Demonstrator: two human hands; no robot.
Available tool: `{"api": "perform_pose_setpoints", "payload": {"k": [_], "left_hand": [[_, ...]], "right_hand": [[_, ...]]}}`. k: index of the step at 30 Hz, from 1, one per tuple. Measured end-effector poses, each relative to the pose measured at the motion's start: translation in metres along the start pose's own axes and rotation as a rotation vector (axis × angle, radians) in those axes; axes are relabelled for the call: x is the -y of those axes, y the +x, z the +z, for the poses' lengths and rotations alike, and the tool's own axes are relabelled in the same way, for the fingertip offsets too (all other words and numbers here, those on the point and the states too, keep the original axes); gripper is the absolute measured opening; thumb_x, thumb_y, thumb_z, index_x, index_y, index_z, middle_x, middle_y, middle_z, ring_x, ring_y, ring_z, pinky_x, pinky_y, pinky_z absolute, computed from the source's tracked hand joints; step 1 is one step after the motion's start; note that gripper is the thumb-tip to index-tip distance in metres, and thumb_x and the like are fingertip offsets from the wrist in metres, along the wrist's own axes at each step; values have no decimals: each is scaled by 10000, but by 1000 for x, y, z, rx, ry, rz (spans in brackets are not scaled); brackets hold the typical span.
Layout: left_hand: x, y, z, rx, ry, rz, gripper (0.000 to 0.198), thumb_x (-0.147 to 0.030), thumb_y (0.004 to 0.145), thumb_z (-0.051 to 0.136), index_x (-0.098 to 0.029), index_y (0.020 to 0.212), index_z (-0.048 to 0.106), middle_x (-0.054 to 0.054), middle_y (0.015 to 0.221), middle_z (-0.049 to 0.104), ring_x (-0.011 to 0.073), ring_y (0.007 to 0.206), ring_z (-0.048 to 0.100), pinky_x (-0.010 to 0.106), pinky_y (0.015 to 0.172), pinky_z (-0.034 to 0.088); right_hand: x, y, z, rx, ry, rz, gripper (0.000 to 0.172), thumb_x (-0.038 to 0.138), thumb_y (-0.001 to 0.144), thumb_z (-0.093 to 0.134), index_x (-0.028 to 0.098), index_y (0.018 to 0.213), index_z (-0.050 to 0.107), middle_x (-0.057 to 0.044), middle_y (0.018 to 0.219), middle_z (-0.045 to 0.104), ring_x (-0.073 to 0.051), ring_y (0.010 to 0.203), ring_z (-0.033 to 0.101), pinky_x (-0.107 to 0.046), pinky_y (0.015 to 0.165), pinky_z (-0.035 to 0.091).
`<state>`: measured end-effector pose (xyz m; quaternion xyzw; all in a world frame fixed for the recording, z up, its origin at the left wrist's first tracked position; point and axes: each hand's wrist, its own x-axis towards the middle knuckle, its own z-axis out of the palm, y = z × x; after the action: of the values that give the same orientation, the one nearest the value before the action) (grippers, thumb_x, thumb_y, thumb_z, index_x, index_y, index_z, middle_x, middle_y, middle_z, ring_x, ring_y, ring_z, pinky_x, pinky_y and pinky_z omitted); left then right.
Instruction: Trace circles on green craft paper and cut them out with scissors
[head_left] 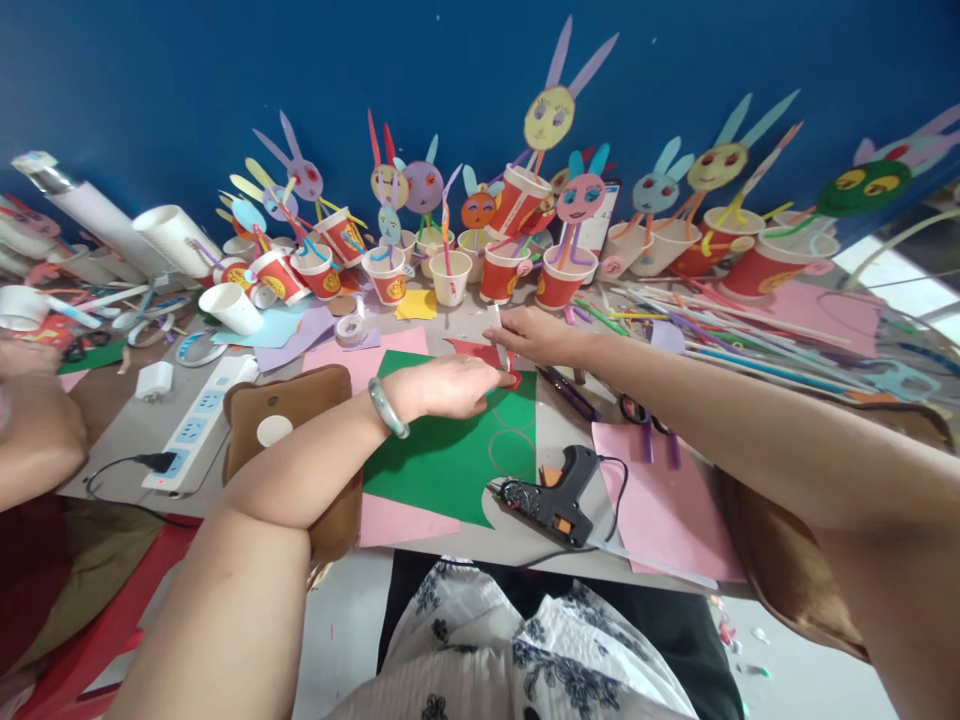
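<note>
My left hand (454,386) reaches over a green paper sheet (442,460), its fingers curled and the fingertips at the edge of a small piece of red paper (480,350). A jade-coloured bangle (388,408) is on that wrist. Fingers bent, my right hand (529,335) is at a narrow white strip (496,322) that lies across the red paper. Pencilled circles show on the green sheet, and its lower right edge has a curved cut. Just right of the sheet are a black utility knife (568,393) and a black glue gun (559,497).
Red-and-white paper cups (566,275) with paper rabbit heads line the blue wall. Coloured straws (757,365) lie at right, beside purple-handled scissors (660,430) and pink paper (667,510). At left are a power strip (202,425), a brown cushion (289,385) and another person's arm (37,420).
</note>
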<state>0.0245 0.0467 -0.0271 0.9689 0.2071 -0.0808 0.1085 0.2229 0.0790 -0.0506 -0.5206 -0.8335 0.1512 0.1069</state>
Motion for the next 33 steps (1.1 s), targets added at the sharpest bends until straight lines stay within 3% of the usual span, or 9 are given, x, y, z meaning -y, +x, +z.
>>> {"api": "perform_pose_setpoints", "payload": {"k": [8,15,19,23,27,30,33], "left_hand": [[1,0,0,16,-32,-8,568,-151,899,516,-212,1463,490,128,1290,675,231,1122,653,341,941,491],[-1,0,-2,10,-90,3,560,-97,885,517,-205,1434,518,117,1297,678,220,1120,659,338,958,504],[-1,0,-1,-21,-91,5,495,-99,893,516,-207,1372,570,114,1222,709,218,1061,678,339,933,515],[0,3,5,-115,-81,30,423,-101,898,508,-208,1291,621,108,1155,712,225,1004,691,353,890,527],[1,9,14,-221,-112,56,289,-121,904,523,-180,1145,670,108,1156,653,210,965,680,318,817,533],[2,17,23,-289,-140,85,218,-108,895,540,-166,1065,664,100,1177,634,195,980,666,303,827,527],[4,26,33,-326,-147,92,126,-124,916,542,-152,985,644,81,1042,668,198,958,657,317,848,519]], "right_hand": [[-2,-17,-9,-99,136,117,318,384,925,509,182,686,566,-3,598,521,-143,596,481,-272,590,327],[-6,-62,-29,-469,412,220,380,529,887,566,187,724,535,14,565,498,-110,524,422,-266,509,309],[-12,-86,-34,-647,524,275,338,508,823,678,188,790,574,-10,616,567,-117,514,459,-268,498,357],[-30,-101,-33,-773,566,293,344,530,871,630,205,975,588,-57,761,662,-132,503,532,-280,505,425],[-56,-113,-35,-750,393,343,352,501,953,479,212,1127,579,-76,836,715,-184,613,649,-314,641,510],[-73,-120,-38,-630,143,401,292,366,936,472,209,1151,593,-83,857,737,-237,733,692,-344,707,503],[-84,-122,-40,-507,-65,443,266,270,866,505,202,1094,623,-97,864,735,-272,786,685,-362,722,471]]}}
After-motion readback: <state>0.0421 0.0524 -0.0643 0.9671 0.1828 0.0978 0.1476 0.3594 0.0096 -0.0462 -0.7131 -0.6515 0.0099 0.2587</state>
